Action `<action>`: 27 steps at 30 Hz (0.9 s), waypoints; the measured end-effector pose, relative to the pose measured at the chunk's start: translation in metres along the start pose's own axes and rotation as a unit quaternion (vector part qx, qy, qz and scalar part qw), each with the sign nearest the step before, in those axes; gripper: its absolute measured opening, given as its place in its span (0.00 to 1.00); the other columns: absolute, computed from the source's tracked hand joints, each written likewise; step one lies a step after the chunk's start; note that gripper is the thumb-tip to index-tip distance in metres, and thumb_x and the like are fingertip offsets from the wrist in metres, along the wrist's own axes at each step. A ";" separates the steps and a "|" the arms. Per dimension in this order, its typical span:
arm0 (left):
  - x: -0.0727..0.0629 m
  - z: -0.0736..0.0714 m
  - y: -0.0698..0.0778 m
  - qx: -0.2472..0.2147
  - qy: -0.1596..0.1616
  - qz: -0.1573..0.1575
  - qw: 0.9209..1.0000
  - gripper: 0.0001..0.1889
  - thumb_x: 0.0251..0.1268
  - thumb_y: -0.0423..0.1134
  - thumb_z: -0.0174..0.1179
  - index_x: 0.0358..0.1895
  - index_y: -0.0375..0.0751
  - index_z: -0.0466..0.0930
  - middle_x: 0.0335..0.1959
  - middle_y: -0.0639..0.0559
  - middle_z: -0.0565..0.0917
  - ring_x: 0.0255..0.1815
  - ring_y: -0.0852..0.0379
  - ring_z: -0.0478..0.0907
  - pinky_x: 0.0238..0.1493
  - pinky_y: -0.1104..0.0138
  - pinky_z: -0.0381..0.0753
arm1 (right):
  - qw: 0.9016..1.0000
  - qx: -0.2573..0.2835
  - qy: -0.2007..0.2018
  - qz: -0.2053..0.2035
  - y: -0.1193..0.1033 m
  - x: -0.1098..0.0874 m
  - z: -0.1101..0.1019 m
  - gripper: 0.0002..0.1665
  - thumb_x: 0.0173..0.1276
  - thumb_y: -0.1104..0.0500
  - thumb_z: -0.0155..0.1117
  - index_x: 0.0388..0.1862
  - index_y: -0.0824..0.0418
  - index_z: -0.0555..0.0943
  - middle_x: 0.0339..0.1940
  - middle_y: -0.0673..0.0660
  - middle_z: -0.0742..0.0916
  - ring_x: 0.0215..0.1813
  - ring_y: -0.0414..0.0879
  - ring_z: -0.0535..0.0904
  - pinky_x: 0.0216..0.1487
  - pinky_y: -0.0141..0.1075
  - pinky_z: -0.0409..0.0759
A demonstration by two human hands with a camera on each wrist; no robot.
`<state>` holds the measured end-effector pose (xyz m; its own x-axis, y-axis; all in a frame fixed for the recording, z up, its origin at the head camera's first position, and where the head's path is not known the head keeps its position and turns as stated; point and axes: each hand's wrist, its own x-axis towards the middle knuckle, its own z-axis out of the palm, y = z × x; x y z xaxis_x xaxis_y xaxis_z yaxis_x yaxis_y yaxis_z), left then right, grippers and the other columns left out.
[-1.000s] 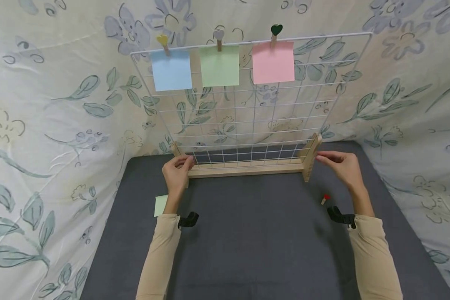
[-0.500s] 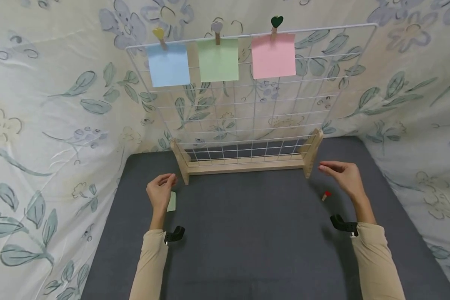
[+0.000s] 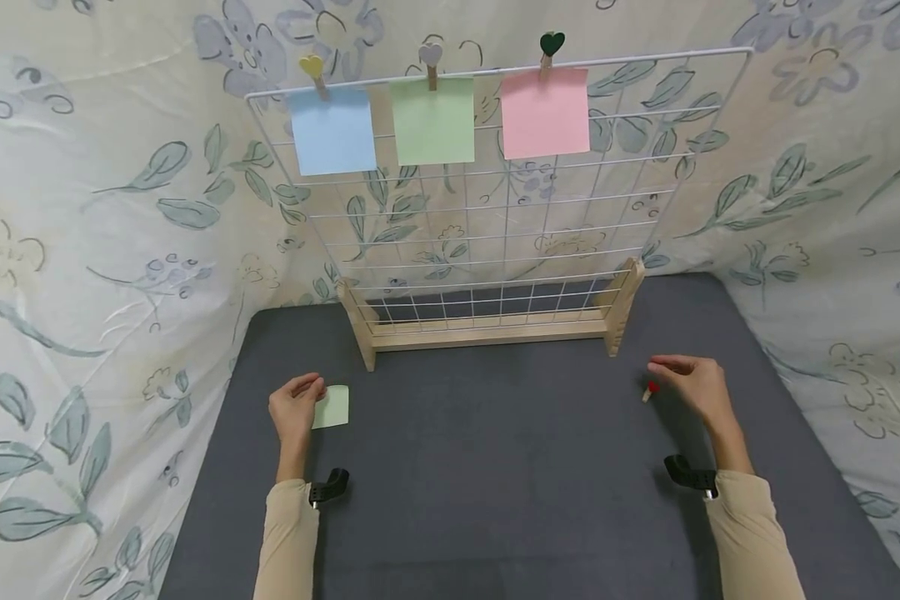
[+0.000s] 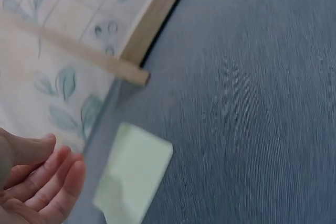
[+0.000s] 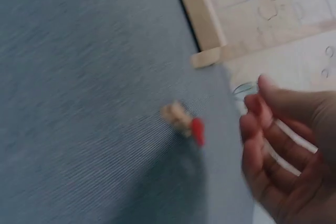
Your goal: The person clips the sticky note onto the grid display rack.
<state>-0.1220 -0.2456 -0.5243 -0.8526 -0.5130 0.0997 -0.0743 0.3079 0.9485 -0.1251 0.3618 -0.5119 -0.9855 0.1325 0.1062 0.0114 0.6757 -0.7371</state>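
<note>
My left hand [image 3: 296, 410] hovers at the left edge of a pale green paper square [image 3: 333, 406] on the dark table. In the left wrist view the same green paper [image 4: 137, 171] lies apart from the loosely bent fingers [image 4: 62, 182], which hold nothing. On the other side, my right hand [image 3: 696, 385] hangs just above and beside a small wooden clothespin with a red top [image 3: 649, 391]. The right wrist view shows the clothespin [image 5: 180, 119] on the cloth, with a gap between it and the relaxed, bare fingers [image 5: 253, 129].
A white wire grid [image 3: 506, 221] stands in a wooden base [image 3: 487, 335] at the back. Heart-topped clothespins hold a blue paper [image 3: 333, 133], a green paper [image 3: 433, 125] and a pink paper [image 3: 545, 117] along its top bar. Flowered cloth [image 3: 120, 275] hangs around the table.
Both hands have come away from the ends of the stand and toward me. The left has drawn back to the green paper, the right has moved down to the red clothespin.
</note>
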 end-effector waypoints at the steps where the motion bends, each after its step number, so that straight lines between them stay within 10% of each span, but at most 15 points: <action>1: 0.000 -0.003 -0.003 0.010 0.003 -0.004 1.000 0.11 0.65 0.30 0.64 0.46 0.26 0.84 0.39 0.31 0.85 0.26 0.66 0.83 0.35 0.67 0.85 | 1.000 -0.003 0.002 0.003 0.004 -0.002 0.001 0.22 0.67 0.51 0.68 0.48 0.70 0.85 0.40 0.68 0.88 0.28 0.28 0.79 0.28 0.23 0.75; 11: 0.003 -0.021 -0.028 0.098 0.030 -0.029 0.994 0.11 0.66 0.31 0.63 0.48 0.28 0.84 0.42 0.31 0.85 0.25 0.73 0.76 0.24 0.83 0.72 | 0.997 -0.020 0.025 0.068 0.020 -0.024 0.024 0.23 0.68 0.55 0.68 0.50 0.74 0.83 0.38 0.68 0.88 0.24 0.28 0.77 0.23 0.26 0.75; 19: 0.008 -0.015 -0.033 0.160 0.017 0.002 0.987 0.14 0.61 0.28 0.64 0.50 0.25 0.82 0.35 0.32 0.84 0.34 0.39 0.81 0.35 0.61 0.78 | 0.993 -0.076 0.039 0.082 0.016 -0.021 0.028 0.23 0.65 0.50 0.71 0.46 0.70 0.86 0.41 0.69 0.88 0.42 0.62 0.84 0.36 0.45 0.78; 27: 0.014 -0.010 -0.036 0.191 0.008 0.045 0.980 0.08 0.57 0.25 0.66 0.40 0.26 0.86 0.28 0.34 0.83 0.31 0.40 0.78 0.36 0.55 0.72 | 0.992 -0.093 0.021 0.086 0.011 -0.020 0.030 0.22 0.64 0.50 0.71 0.44 0.69 0.87 0.43 0.69 0.87 0.44 0.65 0.82 0.38 0.52 0.77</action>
<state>-0.1260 -0.2719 -0.5544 -0.8564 -0.4820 0.1852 -0.1908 0.6286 0.7539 -0.1103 0.3446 -0.5418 -0.9584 0.2848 0.0193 0.2139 0.7615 -0.6118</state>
